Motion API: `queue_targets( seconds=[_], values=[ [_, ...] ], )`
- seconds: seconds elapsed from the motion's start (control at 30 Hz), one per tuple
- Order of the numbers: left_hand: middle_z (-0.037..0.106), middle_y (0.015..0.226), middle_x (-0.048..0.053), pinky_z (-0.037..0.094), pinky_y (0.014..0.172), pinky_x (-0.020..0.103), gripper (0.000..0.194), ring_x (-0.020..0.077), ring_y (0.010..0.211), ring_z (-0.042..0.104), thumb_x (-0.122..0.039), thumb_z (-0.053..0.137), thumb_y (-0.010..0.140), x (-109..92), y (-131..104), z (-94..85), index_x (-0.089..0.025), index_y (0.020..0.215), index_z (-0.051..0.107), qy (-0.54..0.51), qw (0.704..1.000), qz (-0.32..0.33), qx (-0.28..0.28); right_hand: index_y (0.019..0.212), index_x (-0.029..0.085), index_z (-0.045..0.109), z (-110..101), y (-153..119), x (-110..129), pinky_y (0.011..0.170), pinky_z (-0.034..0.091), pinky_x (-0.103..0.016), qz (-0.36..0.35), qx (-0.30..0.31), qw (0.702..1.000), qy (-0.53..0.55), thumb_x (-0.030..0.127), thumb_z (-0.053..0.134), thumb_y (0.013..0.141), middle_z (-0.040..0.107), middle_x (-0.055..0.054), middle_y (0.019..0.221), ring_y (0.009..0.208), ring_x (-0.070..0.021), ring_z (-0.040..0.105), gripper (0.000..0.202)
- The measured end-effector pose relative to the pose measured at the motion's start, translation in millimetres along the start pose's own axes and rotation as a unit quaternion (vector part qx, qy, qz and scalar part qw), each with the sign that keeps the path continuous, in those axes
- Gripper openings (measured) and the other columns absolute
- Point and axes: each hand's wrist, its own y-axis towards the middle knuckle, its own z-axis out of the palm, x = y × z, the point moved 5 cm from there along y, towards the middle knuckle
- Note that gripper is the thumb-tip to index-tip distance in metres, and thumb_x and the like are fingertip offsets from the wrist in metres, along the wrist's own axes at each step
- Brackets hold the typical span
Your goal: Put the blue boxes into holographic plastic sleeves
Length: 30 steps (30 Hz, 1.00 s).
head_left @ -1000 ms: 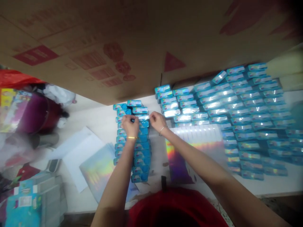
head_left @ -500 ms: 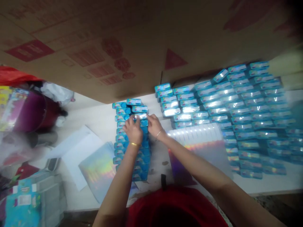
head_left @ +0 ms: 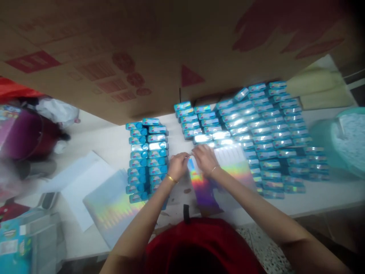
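My left hand (head_left: 178, 166), with a gold bangle at the wrist, has its thumb and forefinger pinched at the upper left corner of a shiny rainbow sticker sheet (head_left: 236, 167). Over the same corner, my right hand (head_left: 204, 160) bends its fingers down onto the sheet, its fingertips close to the left ones. Blur and the fingers hide whether a single sticker is between them. Left of my hands stand two columns of small turquoise boxes (head_left: 157, 161). A larger group of the same boxes (head_left: 264, 137), many with glossy labels on top, spreads behind and right of the sheet.
A big cardboard carton (head_left: 159, 49) closes off the back. On the left lie white paper (head_left: 82, 186), another rainbow sheet (head_left: 114, 209) and a phone-like object (head_left: 49, 200), with a purple bucket (head_left: 25, 133) beyond. A teal tub (head_left: 322, 129) stands at right.
Both hands have left the turquoise boxes in the left columns and moved right and slightly down to the sticker sheet. The view has turned right, bringing the teal tub in.
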Motion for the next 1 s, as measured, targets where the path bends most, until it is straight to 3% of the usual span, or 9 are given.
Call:
queue_targets(
  seconds=[0.17, 0.33, 0.47, 0.6, 0.73, 0.77, 0.83, 0.93, 1.0],
  values=[
    [0.07, 0.095, 0.007, 0.035, 0.083, 0.038, 0.024, 0.0223, 0.091, 0.06, -0.03, 0.044, 0.094, -13, -8, -2.7, -0.023, 0.097, 0.066, 0.135, 0.989, 0.06, -0.016, 0.089, 0.017, 0.063, 15, -9, -2, 0.082, 0.03, -0.038, -0.021, -0.012, 0.999, -0.032, 0.025, 0.035, 0.097, 0.059, -0.011, 0.097, 0.094, -0.0254, 0.044, 0.03],
    [0.061, 0.129, 0.009, 0.034, 0.087, 0.043, 0.029, 0.0257, 0.108, 0.054, -0.019, 0.041, 0.094, -19, -19, 4.2, -0.022, 0.113, 0.062, 0.226, 0.965, 0.118, -0.053, 0.093, 0.017, 0.062, 26, -11, -6, 0.082, 0.03, -0.038, -0.011, -0.026, 0.999, -0.038, 0.024, 0.036, 0.096, 0.058, -0.012, 0.107, 0.097, -0.0254, 0.043, 0.027],
    [0.055, 0.136, 0.008, 0.033, 0.091, 0.043, 0.025, 0.0259, 0.118, 0.05, -0.016, 0.043, 0.093, -28, -35, 14.1, -0.021, 0.107, 0.063, 0.25, 0.953, 0.151, -0.084, 0.094, 0.017, 0.063, 31, -11, -6, 0.082, 0.03, -0.038, -0.003, -0.028, 0.998, -0.048, 0.023, 0.036, 0.096, 0.059, -0.012, 0.111, 0.097, -0.0256, 0.043, 0.027],
    [0.067, 0.114, 0.009, 0.035, 0.086, 0.04, 0.015, 0.0229, 0.102, 0.057, -0.015, 0.05, 0.089, -45, -69, 14.1, -0.019, 0.092, 0.064, 0.193, 0.965, 0.146, -0.099, 0.095, 0.016, 0.064, 33, -10, -9, 0.083, 0.031, -0.039, 0.003, -0.026, 0.999, -0.032, 0.021, 0.037, 0.095, 0.06, -0.013, 0.111, 0.096, -0.0262, 0.045, 0.028],
    [0.065, 0.083, 0.004, 0.039, 0.081, 0.035, 0.007, 0.017, 0.082, 0.058, -0.023, 0.055, 0.087, -52, -98, -15.9, -0.019, 0.084, 0.06, -0.034, 0.984, 0.037, -0.172, 0.108, 0.016, 0.063, 18, -15, -9, 0.09, 0.033, -0.042, -0.006, -0.087, 0.992, 0.086, 0.029, 0.032, 0.098, 0.06, -0.013, 0.113, 0.102, -0.0263, 0.047, 0.035],
    [0.063, 0.08, 0.003, 0.04, 0.08, 0.032, 0.008, 0.016, 0.08, 0.058, -0.026, 0.058, 0.086, -48, -102, -26.9, -0.019, 0.082, 0.058, -0.117, 0.97, -0.006, -0.211, 0.11, 0.016, 0.062, 11, -17, -6, 0.092, 0.033, -0.042, -0.011, -0.113, 0.984, 0.137, 0.035, 0.032, 0.098, 0.06, -0.013, 0.114, 0.105, -0.0262, 0.048, 0.038],
    [0.06, 0.078, 0.0, 0.042, 0.076, 0.028, 0.013, 0.0139, 0.077, 0.057, -0.029, 0.064, 0.081, -35, -103, -46.0, -0.019, 0.081, 0.057, -0.28, 0.911, -0.087, -0.289, 0.111, 0.017, 0.061, 0, -23, 4, 0.094, 0.036, -0.04, -0.017, -0.138, 0.954, 0.265, 0.046, 0.031, 0.097, 0.06, -0.012, 0.111, 0.106, -0.0247, 0.05, 0.044],
    [0.059, 0.075, -0.002, 0.043, 0.074, 0.024, 0.021, 0.0113, 0.074, 0.056, -0.03, 0.073, 0.071, -10, -95, -61.9, -0.018, 0.078, 0.057, -0.429, 0.814, -0.162, -0.356, 0.102, 0.019, 0.062, -2, -26, 32, 0.084, 0.044, -0.033, 0.023, -0.085, 0.886, 0.455, 0.055, 0.04, 0.092, 0.063, -0.006, 0.094, 0.09, -0.0194, 0.057, 0.044],
    [0.06, 0.073, -0.002, 0.044, 0.074, 0.024, 0.023, 0.0107, 0.073, 0.056, -0.029, 0.075, 0.066, 5, -88, -66.3, -0.017, 0.075, 0.058, -0.458, 0.786, -0.19, -0.369, 0.088, 0.019, 0.061, 3, -24, 50, 0.074, 0.044, -0.028, 0.073, -0.046, 0.847, 0.524, 0.055, 0.05, 0.087, 0.06, -0.002, 0.079, 0.076, -0.0158, 0.055, 0.037]
  ],
)
